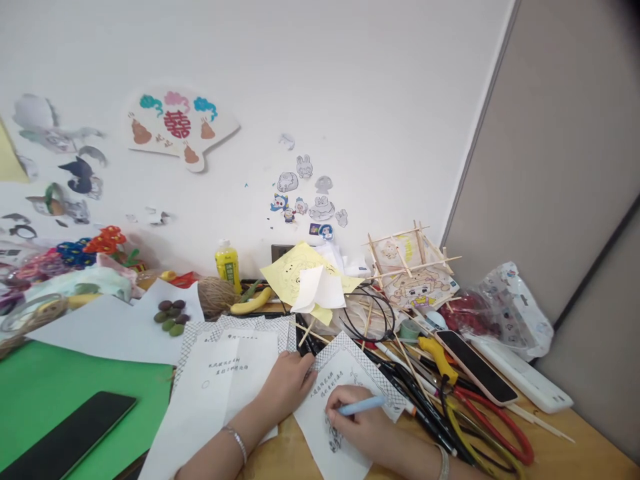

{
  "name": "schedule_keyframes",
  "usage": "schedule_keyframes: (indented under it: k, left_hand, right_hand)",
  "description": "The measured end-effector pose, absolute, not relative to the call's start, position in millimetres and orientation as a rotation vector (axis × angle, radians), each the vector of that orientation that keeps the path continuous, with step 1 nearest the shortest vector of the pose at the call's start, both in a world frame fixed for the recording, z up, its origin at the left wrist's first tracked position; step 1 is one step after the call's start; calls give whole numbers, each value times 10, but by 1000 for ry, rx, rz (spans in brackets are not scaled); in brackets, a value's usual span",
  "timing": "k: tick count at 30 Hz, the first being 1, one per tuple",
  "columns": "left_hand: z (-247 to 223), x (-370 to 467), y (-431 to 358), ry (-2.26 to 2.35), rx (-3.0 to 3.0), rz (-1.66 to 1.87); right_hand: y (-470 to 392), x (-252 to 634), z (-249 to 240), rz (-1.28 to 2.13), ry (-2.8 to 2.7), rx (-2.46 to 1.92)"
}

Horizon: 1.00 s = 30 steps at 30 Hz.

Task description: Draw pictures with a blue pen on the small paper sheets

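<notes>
My right hand [353, 423] is closed round a light blue pen [369, 404], its tip hidden behind the fingers. It rests on a white sheet [325, 380] with a patterned border, lines of handwriting and a dark drawing. My left hand [290, 380] lies at the left edge of that sheet, its fingers curled together and partly hidden; nothing shows in them. Under and beside the left forearm are more white sheets [200, 400] with handwriting and similar borders.
A black phone [70, 433] lies on green paper [145, 393] at left. Behind stand a yellow bottle [228, 263] and a twine ball [215, 295]. At right are black pens [425, 407], red-handled scissors [505, 433], a pink-edged phone [475, 367] and a white box [525, 377].
</notes>
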State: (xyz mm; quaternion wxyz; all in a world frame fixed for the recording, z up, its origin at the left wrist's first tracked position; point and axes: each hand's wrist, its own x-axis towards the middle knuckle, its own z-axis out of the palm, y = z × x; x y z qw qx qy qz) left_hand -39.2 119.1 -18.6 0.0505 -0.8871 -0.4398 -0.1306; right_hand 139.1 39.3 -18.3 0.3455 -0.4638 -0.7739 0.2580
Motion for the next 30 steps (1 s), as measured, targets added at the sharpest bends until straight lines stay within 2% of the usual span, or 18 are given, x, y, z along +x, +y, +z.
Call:
schedule_keyframes:
  k: [9,17,24,28,30]
  left_hand:
    - [-151,-393,1159,-1412,-2686,-375]
    - [-147,-381,1171,-1385,-2670,-369]
    - [-160,-406,1206,-1422,-2758,-386]
    - [-193,-405,1204,-1489,-2749,-396]
    - [-223,-397,1211,-1518,-2735,-416]
  right_hand:
    - [449,1382,-263,709,-1946,-1157]
    - [471,1307,-333,1157,-1687,-1030]
    - [528,1270,-56,1273,-1983,-1074]
    - [688,1280,-132,1127,-1923,-1105]
    - [741,1285,-198,1169,-1851,-1001]
